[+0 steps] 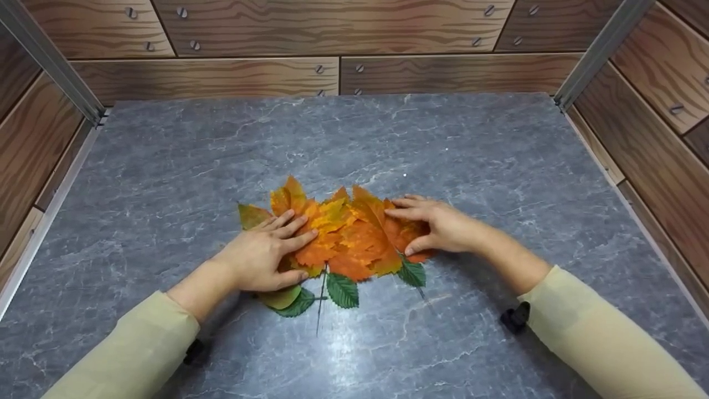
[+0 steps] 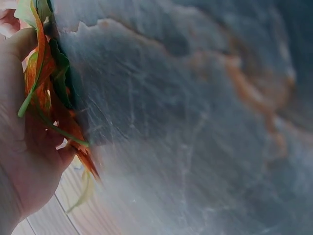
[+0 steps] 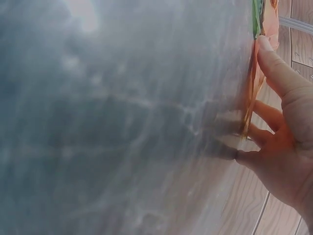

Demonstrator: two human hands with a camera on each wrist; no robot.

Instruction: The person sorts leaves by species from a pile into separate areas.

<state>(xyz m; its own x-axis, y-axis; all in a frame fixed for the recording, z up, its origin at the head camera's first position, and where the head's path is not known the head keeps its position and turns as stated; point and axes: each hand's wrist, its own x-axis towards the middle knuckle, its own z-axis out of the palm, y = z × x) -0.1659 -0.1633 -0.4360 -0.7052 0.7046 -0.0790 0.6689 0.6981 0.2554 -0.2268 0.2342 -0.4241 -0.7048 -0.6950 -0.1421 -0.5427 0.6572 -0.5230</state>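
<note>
A cluster of orange and yellow artificial leaves (image 1: 354, 244) lies on the grey marbled table, with green leaves (image 1: 343, 290) and thin dark stems along its near side. My left hand (image 1: 263, 255) rests on the cluster's left part, fingers spread and nearly straight. At the right end, my right hand (image 1: 440, 224) touches the outer leaves with extended fingers, its thumb apart on the near side. The left wrist view has the leaves (image 2: 44, 83) beside my left hand (image 2: 29, 142). Seen from the right wrist, leaf edges (image 3: 254, 73) stand by the thumb of my right hand (image 3: 283, 122).
The marbled tabletop (image 1: 354, 138) spreads around the leaves. Wood-patterned panels (image 1: 332, 27) stand behind it and on both sides, with metal posts (image 1: 604, 50) at the back corners. Dark bands show at both sleeve cuffs.
</note>
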